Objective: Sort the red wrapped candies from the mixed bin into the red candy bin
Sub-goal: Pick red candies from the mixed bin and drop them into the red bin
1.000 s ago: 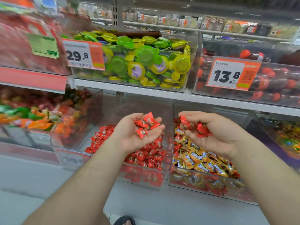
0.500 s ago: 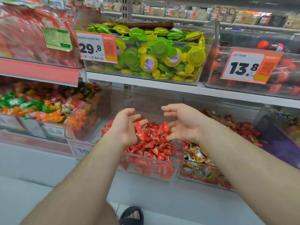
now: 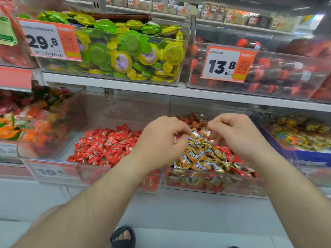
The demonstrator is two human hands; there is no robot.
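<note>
The clear red candy bin on the lower shelf holds a heap of red wrapped candies. To its right, the mixed bin holds gold and blue wrapped candies with red ones among them. Both hands hover palm down over the mixed bin, fingers curled down toward the pile. My left hand is above the bin's left side and my right hand is above its middle. Their fingertips nearly meet over a gold candy. Whatever lies under the fingers is hidden.
Above, a shelf edge carries a bin of green and yellow jelly cups and a bin tagged 13.8. An orange and green candy bin stands at left and a blue-edged bin at right. A sandalled foot is below.
A second ago both hands held red candies, palms up. They then tipped them over the red candy bin. Now both hands have swung right and turned palm down over the mixed bin.
</note>
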